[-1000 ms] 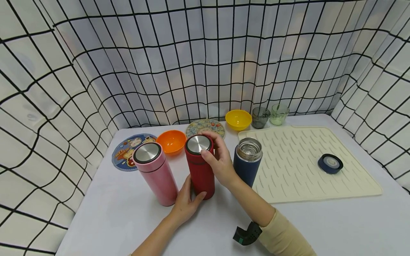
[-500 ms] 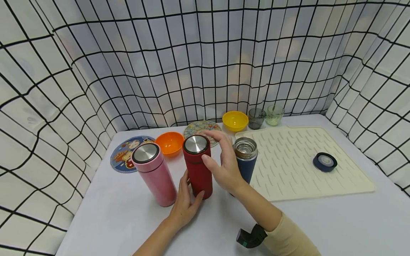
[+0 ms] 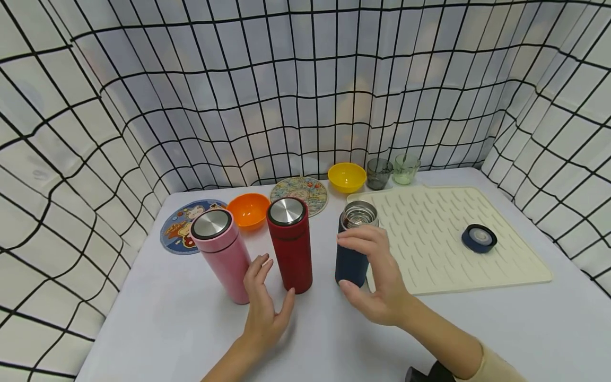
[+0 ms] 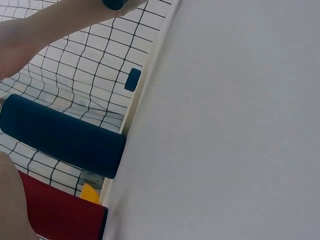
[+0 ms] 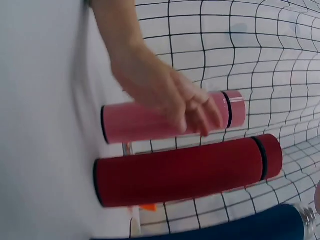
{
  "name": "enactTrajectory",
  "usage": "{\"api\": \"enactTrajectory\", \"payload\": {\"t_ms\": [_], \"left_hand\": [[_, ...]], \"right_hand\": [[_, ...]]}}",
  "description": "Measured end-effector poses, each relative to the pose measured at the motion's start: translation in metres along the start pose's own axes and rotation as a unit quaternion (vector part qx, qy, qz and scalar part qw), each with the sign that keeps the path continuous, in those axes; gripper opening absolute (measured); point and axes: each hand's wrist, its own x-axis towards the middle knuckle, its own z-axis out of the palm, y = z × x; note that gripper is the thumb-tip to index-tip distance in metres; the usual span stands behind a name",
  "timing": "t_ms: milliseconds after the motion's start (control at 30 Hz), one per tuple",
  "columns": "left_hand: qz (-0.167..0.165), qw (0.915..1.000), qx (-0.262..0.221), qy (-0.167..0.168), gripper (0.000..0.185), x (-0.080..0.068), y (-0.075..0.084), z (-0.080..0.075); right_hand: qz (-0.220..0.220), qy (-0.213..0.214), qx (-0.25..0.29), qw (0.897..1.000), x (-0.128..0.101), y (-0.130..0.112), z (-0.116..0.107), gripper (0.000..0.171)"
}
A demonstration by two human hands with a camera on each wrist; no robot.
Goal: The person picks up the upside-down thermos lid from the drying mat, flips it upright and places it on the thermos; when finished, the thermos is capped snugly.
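A red vacuum flask [image 3: 291,257] with its steel-topped lid on stands upright in the middle of the table. Just left of it is a pink vacuum flask [image 3: 226,268], also lidded. My left hand [image 3: 264,313] is in front of these two, its fingers relaxed and apart, holding nothing. To the right stands a navy vacuum flask [image 3: 350,265] without its lid, a strainer visible in its steel mouth. My right hand [image 3: 382,281] is before it, thumb and fingers spread; whether they touch it I cannot tell. The navy lid [image 3: 479,239] lies on a cream drying mat [image 3: 444,265].
An orange bowl [image 3: 249,210], a yellow bowl [image 3: 347,178], a dark glass [image 3: 379,174] and a greenish glass [image 3: 407,168] stand at the back. Two round patterned mats lie there, one blue [image 3: 179,233], one pale [image 3: 305,193]. A black grid curtain [image 3: 310,106] surrounds the table.
My right hand has left the top of the red flask and moved right to the navy flask. My left hand has let go of the red flask's base and drawn slightly left.
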Motion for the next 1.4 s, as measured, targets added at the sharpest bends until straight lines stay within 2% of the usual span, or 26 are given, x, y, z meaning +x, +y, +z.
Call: {"api": "enactTrajectory", "payload": {"t_ms": [167,300,433,567,633,700,800,933,1000,1133,1200,1333,1400], "left_hand": [[0.094,0.9953,0.002,0.021,0.046,0.005,0.010,-0.005],[0.163,0.9865,-0.013,0.013,0.043,0.011,0.017,-0.002],[0.188,0.9816,-0.032,-0.018,0.050,0.016,0.020,0.007],[0.198,0.9776,-0.050,-0.050,0.062,0.018,0.021,0.022],[0.192,0.9771,-0.059,-0.070,0.068,0.019,0.022,0.030],[0.165,0.9790,-0.069,-0.098,0.076,0.020,0.023,0.038],[0.067,0.9821,-0.091,-0.150,0.090,0.020,0.026,0.049],[-0.063,0.9716,-0.138,-0.182,0.106,0.020,0.030,0.065],[-0.099,0.9662,-0.155,-0.180,0.109,0.021,0.030,0.073],[-0.155,0.9546,-0.183,-0.177,0.108,0.022,0.027,0.085],[-0.183,0.9455,-0.207,-0.172,0.106,0.023,0.026,0.090],[-0.241,0.9246,-0.243,-0.167,0.103,0.024,0.023,0.096],[-0.266,0.9146,-0.252,-0.171,0.103,0.030,0.029,0.093]], "right_hand": [[-0.025,0.024,-0.019,0.999,-0.008,-0.008,-0.022,0.037],[-0.026,0.044,-0.043,0.998,-0.020,-0.004,-0.039,0.037],[-0.030,0.072,-0.075,0.994,-0.034,0.007,-0.056,0.037],[-0.016,0.102,-0.092,0.990,-0.044,0.022,-0.073,0.040],[-0.003,0.116,-0.089,0.989,-0.049,0.029,-0.082,0.042],[0.014,0.127,-0.099,0.987,-0.055,0.037,-0.090,0.045],[0.053,0.136,-0.147,0.978,-0.064,0.048,-0.103,0.048],[0.132,0.127,-0.232,0.955,-0.085,0.070,-0.127,0.048],[0.174,0.125,-0.256,0.943,-0.100,0.083,-0.140,0.046],[0.256,0.140,-0.285,0.913,-0.125,0.105,-0.161,0.045],[0.299,0.151,-0.295,0.895,-0.133,0.113,-0.169,0.046],[0.395,0.175,-0.299,0.851,-0.145,0.122,-0.179,0.047],[0.433,0.184,-0.298,0.831,-0.150,0.125,-0.181,0.048]]}}
